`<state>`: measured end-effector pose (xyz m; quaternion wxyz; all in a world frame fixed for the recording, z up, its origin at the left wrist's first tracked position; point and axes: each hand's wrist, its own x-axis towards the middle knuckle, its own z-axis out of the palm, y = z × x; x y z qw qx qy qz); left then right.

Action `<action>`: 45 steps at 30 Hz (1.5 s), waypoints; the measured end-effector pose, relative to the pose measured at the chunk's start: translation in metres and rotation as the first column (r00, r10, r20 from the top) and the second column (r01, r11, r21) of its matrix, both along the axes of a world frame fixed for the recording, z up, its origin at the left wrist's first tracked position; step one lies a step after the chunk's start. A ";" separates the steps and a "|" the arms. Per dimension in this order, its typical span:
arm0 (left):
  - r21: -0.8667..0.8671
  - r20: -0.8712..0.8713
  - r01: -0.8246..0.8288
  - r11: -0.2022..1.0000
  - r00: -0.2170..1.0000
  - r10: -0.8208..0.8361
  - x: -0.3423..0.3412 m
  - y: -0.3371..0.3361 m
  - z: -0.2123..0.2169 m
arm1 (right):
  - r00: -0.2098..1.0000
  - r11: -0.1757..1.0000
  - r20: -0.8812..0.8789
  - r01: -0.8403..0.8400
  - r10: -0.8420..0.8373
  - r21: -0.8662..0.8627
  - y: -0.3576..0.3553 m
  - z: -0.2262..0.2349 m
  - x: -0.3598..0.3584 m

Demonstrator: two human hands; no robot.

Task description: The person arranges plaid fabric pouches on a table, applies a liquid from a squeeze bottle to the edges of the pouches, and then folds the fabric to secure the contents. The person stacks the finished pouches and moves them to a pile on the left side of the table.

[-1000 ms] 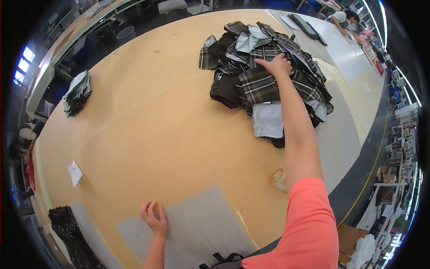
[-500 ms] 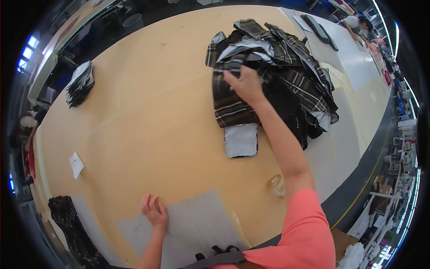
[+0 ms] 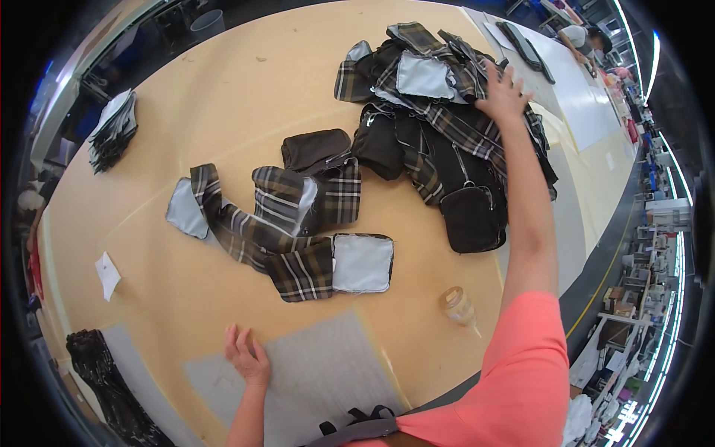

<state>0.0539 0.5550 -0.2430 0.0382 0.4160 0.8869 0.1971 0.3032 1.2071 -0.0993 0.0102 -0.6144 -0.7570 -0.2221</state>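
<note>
The plaid pieces (image 3: pixel 299 277) look like matt woven cloth, the black pouch (image 3: pixel 474 220) matt fabric, the tabletop (image 3: pixel 179 253) smooth.

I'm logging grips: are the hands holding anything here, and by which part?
Nothing appears held: the right hand is spread open at the cloth pile, and the left hand looks empty.

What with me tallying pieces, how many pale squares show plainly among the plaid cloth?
3: the far square, on the big pile; the left square and right square, flanking the loose plaid cloth. More may be hidden in the folds.
</note>
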 end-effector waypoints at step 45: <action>0.869 0.391 -0.343 0.356 0.034 -0.920 0.086 -0.129 0.334 | 0.168 0.642 -0.834 -0.566 -0.525 -0.518 -0.304 -0.122 -0.091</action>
